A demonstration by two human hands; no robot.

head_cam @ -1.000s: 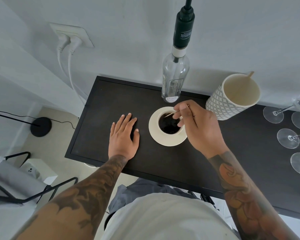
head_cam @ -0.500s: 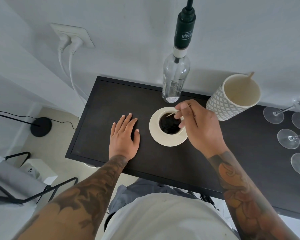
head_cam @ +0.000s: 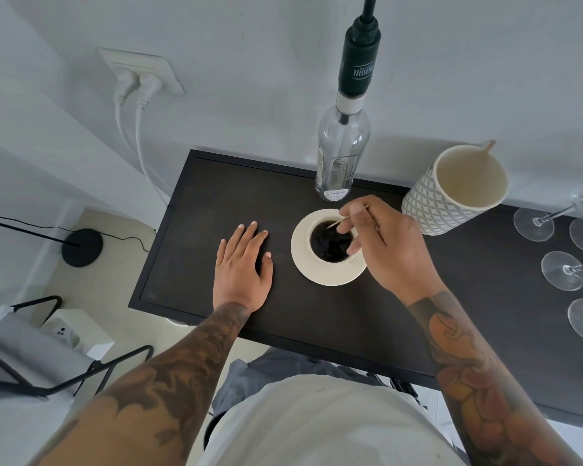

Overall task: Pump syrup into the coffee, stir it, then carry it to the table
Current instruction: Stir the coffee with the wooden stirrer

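Note:
A cream cup of black coffee (head_cam: 329,242) stands on a cream saucer (head_cam: 305,267) on the dark counter (head_cam: 196,237). My right hand (head_cam: 389,245) hovers over the cup's right side and pinches a thin wooden stir stick (head_cam: 340,222) whose tip dips into the coffee. My left hand (head_cam: 244,264) lies flat on the counter just left of the saucer, fingers straight. Behind the cup stands the clear syrup bottle (head_cam: 342,153) with a dark green pump top.
A patterned cream holder (head_cam: 451,193) with one stirrer stands right of the bottle. Several wine glasses (head_cam: 562,270) lie on the counter's right end. The wall runs directly behind the counter, with plugged cables (head_cam: 138,122). A black lamp base (head_cam: 81,247) and chair sit on the floor left.
My right hand has shifted slightly as the stick moves in the coffee. My left hand and the cup stay where they were.

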